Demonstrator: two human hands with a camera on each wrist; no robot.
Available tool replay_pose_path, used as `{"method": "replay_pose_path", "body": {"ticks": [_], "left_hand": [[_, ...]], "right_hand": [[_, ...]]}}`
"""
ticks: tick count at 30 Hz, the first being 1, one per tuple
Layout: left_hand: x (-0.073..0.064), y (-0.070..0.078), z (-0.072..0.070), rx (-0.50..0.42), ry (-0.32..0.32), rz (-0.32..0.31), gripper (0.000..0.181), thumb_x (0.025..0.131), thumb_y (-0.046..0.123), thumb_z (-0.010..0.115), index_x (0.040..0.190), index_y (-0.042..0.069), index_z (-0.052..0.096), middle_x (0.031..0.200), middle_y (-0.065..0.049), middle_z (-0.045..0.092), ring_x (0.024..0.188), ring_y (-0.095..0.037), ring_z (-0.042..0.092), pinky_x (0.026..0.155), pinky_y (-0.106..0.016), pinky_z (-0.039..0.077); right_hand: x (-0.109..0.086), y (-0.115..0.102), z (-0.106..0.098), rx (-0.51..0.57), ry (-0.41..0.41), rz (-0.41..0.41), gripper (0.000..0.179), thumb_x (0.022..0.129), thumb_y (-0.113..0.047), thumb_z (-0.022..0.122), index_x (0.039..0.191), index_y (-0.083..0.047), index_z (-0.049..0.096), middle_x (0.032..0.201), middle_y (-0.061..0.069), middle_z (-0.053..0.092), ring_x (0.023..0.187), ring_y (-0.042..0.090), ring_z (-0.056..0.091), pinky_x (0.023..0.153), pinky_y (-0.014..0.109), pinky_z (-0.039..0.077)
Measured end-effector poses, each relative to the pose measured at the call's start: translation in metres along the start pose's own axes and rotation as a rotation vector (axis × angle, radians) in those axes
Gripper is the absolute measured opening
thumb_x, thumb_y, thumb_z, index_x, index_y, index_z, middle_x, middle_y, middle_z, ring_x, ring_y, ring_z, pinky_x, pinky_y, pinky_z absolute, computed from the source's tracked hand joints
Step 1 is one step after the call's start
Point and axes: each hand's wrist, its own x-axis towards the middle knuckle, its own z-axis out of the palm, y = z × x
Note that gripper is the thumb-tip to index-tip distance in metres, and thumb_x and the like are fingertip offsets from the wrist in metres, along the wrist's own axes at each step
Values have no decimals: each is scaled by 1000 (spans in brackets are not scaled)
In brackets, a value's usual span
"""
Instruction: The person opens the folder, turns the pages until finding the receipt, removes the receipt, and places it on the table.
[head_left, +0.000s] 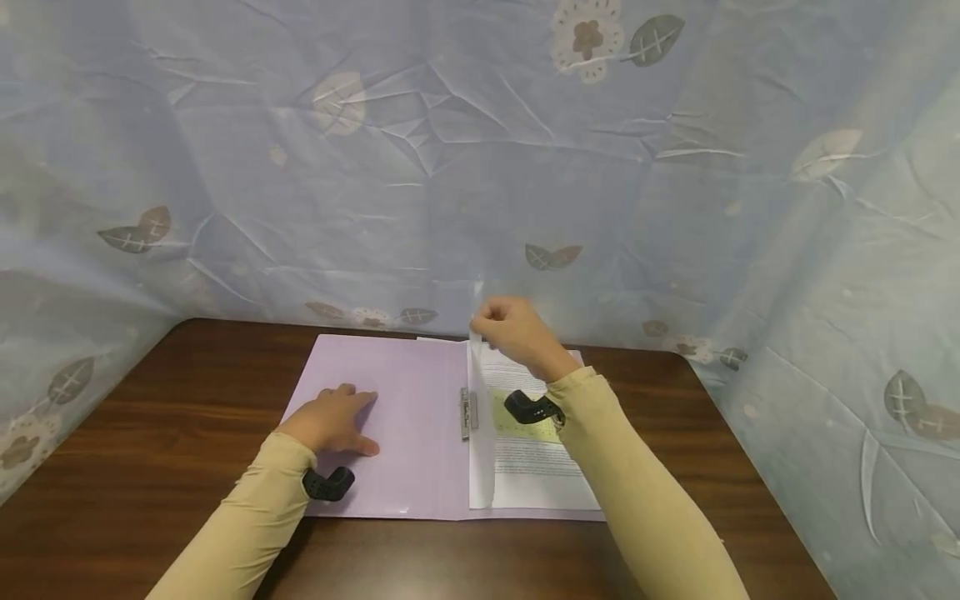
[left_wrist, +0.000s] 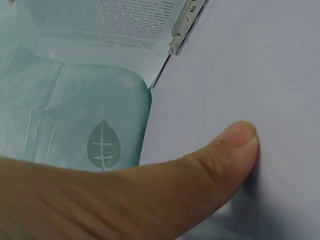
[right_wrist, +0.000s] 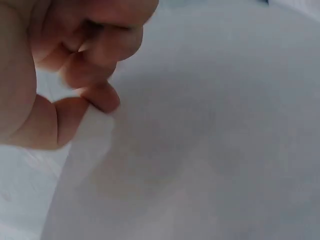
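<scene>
A light purple folder (head_left: 412, 400) lies spread flat on the table, a metal clip (head_left: 466, 414) near its fold. My left hand (head_left: 333, 421) rests on the folder's left cover with its fingers spread; in the left wrist view the thumb (left_wrist: 220, 155) lies over the cover. Between thumb and fingertips, my right hand (head_left: 519, 333) pinches the corner of a thin white sheet (right_wrist: 200, 165), which stands raised along the clip side. Beneath it are printed pages (head_left: 543, 467) with a yellow-green block, partly hidden by my right forearm.
The dark brown wooden table (head_left: 187, 400) extends to both sides of the folder. A pale blue patterned curtain (head_left: 450, 192) hangs close behind the table's back edge and along both sides. Each wrist wears a black camera band (head_left: 330, 484).
</scene>
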Motion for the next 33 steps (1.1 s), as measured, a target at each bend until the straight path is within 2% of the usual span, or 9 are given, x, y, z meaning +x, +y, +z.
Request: {"method": "replay_pose_path", "body": {"ticks": [3,10,17,19,21,24,26,31,33], "left_hand": [[1,1,0,4,5,1,92,78,48,88,151,4,51,153,-35,41,138,-60,39,108,-72,37],[2,4,1,5,8,5,92,77,47,88,149,3,52,151,-36,42,137,-60,40,108,-71,38],[4,0,2,18,14,27,91,77,48,88,148,1,53,150,-36,44,135,-59,43,107,-70,40],[5,-2,1,21,32,53,88,79,44,88,147,1,53,148,-35,47,133,-58,47,106,-69,42],[4,-4,-1,13,48,79,84,83,38,85,149,-2,50,146,-34,50,131,-57,50,106,-66,43],[2,-10,-5,-10,53,101,80,92,27,76,153,-8,39,147,-35,51,131,-54,52,109,-63,43],[1,-15,-9,-42,34,95,77,97,19,68,157,-11,28,147,-35,50,128,-51,56,105,-60,46],[-3,-31,-19,-122,6,103,74,102,8,56,159,-11,13,149,-38,45,131,-53,52,107,-62,44],[-4,-35,-23,-155,33,136,71,103,8,52,159,-12,13,150,-40,42,139,-55,43,114,-65,35]], "right_hand": [[4,-5,22,40,-16,-4,11,94,-13,61,84,-9,63,87,1,63,83,16,59,74,30,53],[10,-3,65,99,-47,31,12,97,-14,62,86,-8,66,89,-1,62,86,14,63,80,29,57],[14,10,82,135,-136,84,21,101,-23,63,93,-4,68,97,3,69,92,18,69,87,31,58],[13,17,81,77,-183,101,28,102,-30,62,97,-3,69,99,4,70,95,18,67,88,32,56],[11,27,79,-46,-226,82,31,103,-34,61,100,-5,71,100,1,69,94,18,64,86,31,53],[8,41,77,-280,-274,16,23,103,-33,59,99,-13,71,100,-4,68,93,15,59,86,33,49],[6,49,76,-384,-310,-31,16,103,-30,59,99,-19,71,104,-6,69,94,13,58,89,33,49],[2,62,79,-443,-406,-66,13,104,-28,60,100,-22,71,108,-9,72,93,11,60,89,33,50],[1,66,81,-443,-435,-77,15,105,-28,59,102,-22,72,108,-9,72,93,10,61,88,32,50]]}}
